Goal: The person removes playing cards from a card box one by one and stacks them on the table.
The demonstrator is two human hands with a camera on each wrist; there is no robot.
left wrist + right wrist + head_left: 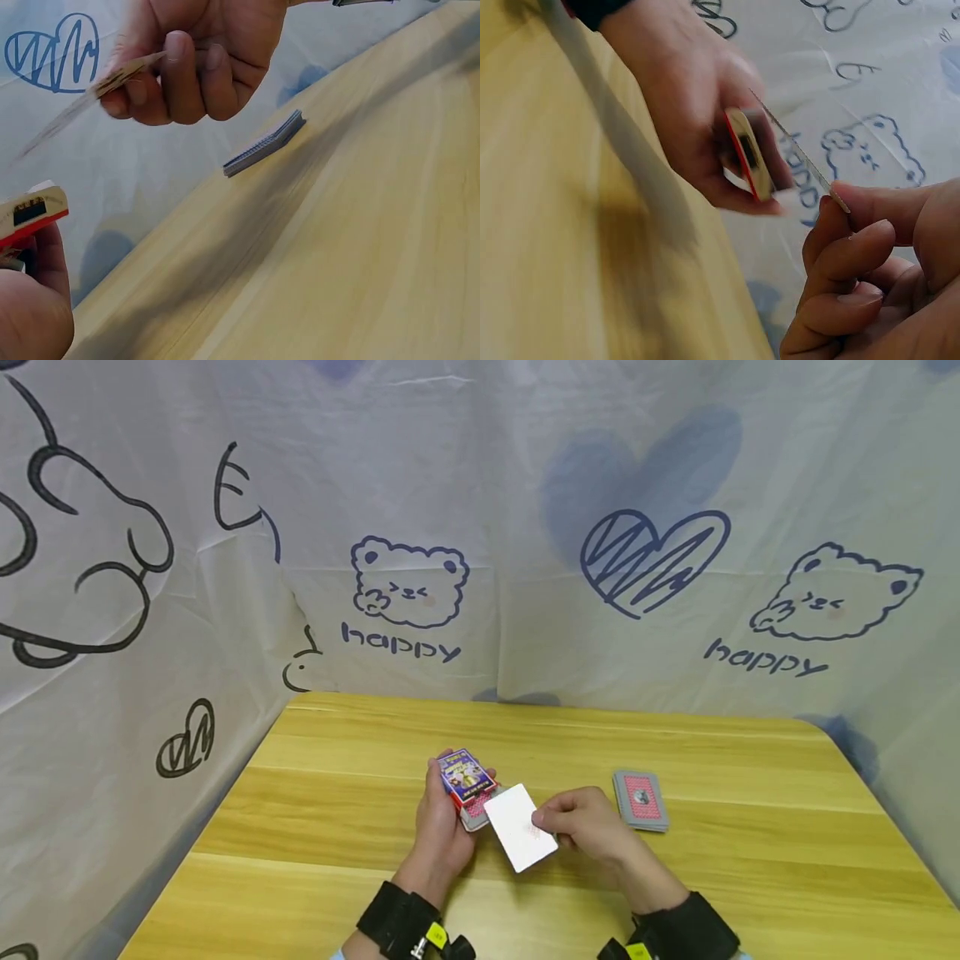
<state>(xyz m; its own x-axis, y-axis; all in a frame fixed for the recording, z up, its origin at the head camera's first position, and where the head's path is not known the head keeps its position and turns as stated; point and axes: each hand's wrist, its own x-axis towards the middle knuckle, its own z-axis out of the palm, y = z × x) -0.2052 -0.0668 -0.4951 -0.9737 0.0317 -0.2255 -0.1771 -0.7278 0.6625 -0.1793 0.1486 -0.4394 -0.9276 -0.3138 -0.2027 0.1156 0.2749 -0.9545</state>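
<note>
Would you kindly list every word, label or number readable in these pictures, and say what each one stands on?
"happy" – printed under the left bear drawing on the cloth backdrop.
"happy" – printed under the right bear drawing on the same backdrop, by the scribbled heart.
Print on the card box held in the left hand: too small to read.
The card pinched by the right hand: blurred, unreadable.
The card pile on the table: patterned backs, no text.

A light wooden table [337,827] stands against white cloth backdrop [480,485] printed with bears, hearts and "happy".
</note>
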